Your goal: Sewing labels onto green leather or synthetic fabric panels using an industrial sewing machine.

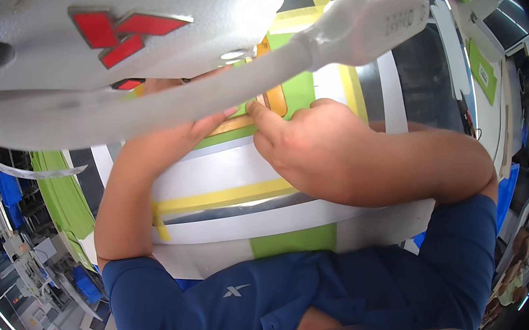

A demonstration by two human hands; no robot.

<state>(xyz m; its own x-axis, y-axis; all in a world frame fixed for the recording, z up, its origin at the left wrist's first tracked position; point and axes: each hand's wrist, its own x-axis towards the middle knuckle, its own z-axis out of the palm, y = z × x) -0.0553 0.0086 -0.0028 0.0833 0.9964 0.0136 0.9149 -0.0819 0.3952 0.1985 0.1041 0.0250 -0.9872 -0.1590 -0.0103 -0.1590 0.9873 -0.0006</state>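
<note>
I am standing near and looking at the orange frame, which is lying on green cloth, partly covered by the hands and by a pale tube passing above it. The right hand is reaching in from the frame's right side. Its index finger is stretching out and its tip is touching down at the frame's inner edge, while the other fingers are curling under; whether they are gripping something, I cannot tell. The left hand is coming from the frame's left side, with fingertips resting close by its near bar. The tube is hiding much of this hand, so I cannot tell if it is closing on anything. A white machine is standing over the frame's far left part. Between the frame and the person's blue shirt, a white sheet is lying, with yellow tape running across.
</note>
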